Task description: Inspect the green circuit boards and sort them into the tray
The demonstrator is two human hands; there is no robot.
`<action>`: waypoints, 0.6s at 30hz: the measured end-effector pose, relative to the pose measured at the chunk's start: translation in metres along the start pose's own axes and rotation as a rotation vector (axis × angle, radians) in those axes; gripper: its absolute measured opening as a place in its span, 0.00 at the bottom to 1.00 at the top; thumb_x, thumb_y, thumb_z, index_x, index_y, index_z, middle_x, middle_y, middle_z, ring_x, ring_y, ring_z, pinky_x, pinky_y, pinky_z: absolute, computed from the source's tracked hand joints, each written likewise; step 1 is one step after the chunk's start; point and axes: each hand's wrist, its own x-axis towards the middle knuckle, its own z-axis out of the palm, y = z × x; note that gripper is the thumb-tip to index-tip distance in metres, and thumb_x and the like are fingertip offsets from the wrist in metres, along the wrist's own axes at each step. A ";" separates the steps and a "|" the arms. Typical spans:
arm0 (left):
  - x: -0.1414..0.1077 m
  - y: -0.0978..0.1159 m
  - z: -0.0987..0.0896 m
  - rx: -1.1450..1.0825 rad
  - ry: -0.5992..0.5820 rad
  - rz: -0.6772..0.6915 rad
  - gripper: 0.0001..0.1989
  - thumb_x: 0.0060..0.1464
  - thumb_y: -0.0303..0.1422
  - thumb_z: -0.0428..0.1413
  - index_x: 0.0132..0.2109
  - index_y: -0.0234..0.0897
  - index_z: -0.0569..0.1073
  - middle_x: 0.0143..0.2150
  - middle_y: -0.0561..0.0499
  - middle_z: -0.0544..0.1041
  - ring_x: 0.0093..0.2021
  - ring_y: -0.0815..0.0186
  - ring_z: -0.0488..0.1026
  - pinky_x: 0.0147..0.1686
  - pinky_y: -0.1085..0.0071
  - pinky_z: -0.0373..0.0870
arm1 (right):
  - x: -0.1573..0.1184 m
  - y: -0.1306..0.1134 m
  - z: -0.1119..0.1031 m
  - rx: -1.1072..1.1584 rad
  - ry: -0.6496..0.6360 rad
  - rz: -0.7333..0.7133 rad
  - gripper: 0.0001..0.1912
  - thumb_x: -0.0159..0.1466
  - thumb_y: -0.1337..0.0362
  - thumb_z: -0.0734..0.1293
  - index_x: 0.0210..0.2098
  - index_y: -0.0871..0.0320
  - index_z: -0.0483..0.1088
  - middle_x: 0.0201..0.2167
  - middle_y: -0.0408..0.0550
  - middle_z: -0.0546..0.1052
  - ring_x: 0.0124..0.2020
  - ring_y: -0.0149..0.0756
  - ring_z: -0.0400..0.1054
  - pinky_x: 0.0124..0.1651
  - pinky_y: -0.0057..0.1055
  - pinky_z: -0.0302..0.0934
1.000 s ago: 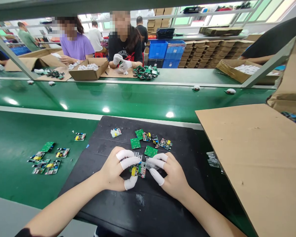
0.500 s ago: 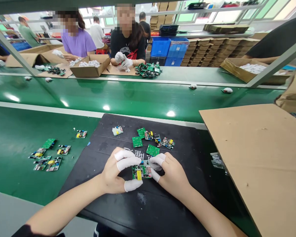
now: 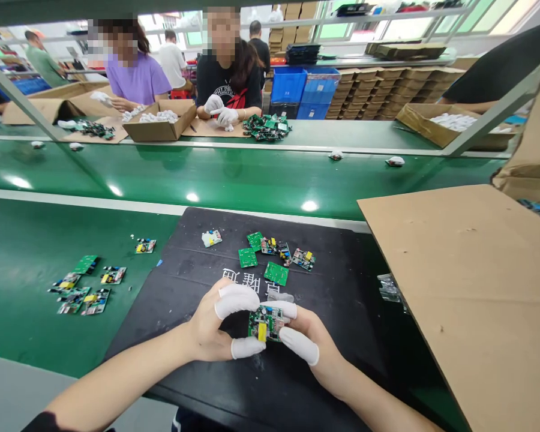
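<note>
Between my two hands is a small green circuit board (image 3: 266,324) with a yellow block and other parts on its upper face. My left hand (image 3: 216,324) grips its left side, thumb at the near edge and fingers at the far edge. My right hand (image 3: 312,339) pinches its right side between thumb and fingers. White finger cots cover the gripping fingertips of both hands. Just beyond the board, a greyish translucent piece (image 3: 280,297) lies on the black mat (image 3: 198,384). Farther up the mat lie several loose boards, including a green-backed one (image 3: 276,273).
Several more boards (image 3: 96,301) lie on the green bench to the left. A large cardboard sheet (image 3: 468,288) covers the right side. Beyond the mat runs a green conveyor belt (image 3: 234,180) carrying small white-topped pieces. Co-workers (image 3: 227,84) sit across it, beside an open carton (image 3: 155,129).
My right thumb and fingers have shifted onto the board's right side, and the greyish piece by that hand now lies on the mat. The board sits slightly nearer me. Pieces on the belt moved left.
</note>
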 end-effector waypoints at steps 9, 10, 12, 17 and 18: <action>-0.003 0.001 0.003 -0.017 -0.026 0.010 0.19 0.55 0.36 0.59 0.50 0.36 0.64 0.38 0.46 0.75 0.37 0.64 0.75 0.35 0.68 0.70 | -0.001 0.001 -0.001 -0.065 0.022 0.031 0.23 0.56 0.46 0.67 0.43 0.56 0.73 0.34 0.49 0.77 0.33 0.38 0.70 0.40 0.36 0.67; -0.003 0.001 0.003 -0.024 -0.028 0.013 0.19 0.55 0.37 0.59 0.50 0.36 0.64 0.38 0.46 0.75 0.37 0.64 0.75 0.35 0.68 0.69 | 0.000 0.001 -0.001 -0.026 0.010 0.052 0.24 0.55 0.46 0.68 0.42 0.56 0.73 0.34 0.48 0.77 0.34 0.38 0.70 0.41 0.37 0.67; -0.003 0.000 0.004 -0.034 -0.028 0.018 0.20 0.55 0.37 0.59 0.50 0.35 0.64 0.39 0.46 0.75 0.38 0.64 0.75 0.35 0.68 0.69 | 0.002 -0.001 0.001 0.056 0.002 0.100 0.24 0.52 0.46 0.71 0.41 0.56 0.73 0.33 0.47 0.76 0.36 0.38 0.70 0.44 0.37 0.65; -0.001 0.001 0.004 -0.030 -0.022 0.019 0.19 0.56 0.38 0.58 0.50 0.33 0.64 0.38 0.46 0.75 0.37 0.66 0.74 0.36 0.69 0.69 | 0.002 -0.003 0.003 0.186 0.001 0.190 0.22 0.50 0.52 0.74 0.41 0.56 0.74 0.34 0.45 0.76 0.35 0.37 0.70 0.50 0.39 0.61; -0.001 0.002 0.003 -0.020 -0.029 0.021 0.19 0.56 0.38 0.58 0.50 0.33 0.64 0.39 0.46 0.75 0.38 0.66 0.74 0.36 0.69 0.69 | 0.002 -0.003 0.003 0.204 0.002 0.200 0.21 0.50 0.53 0.74 0.41 0.55 0.74 0.35 0.45 0.77 0.35 0.37 0.70 0.50 0.39 0.61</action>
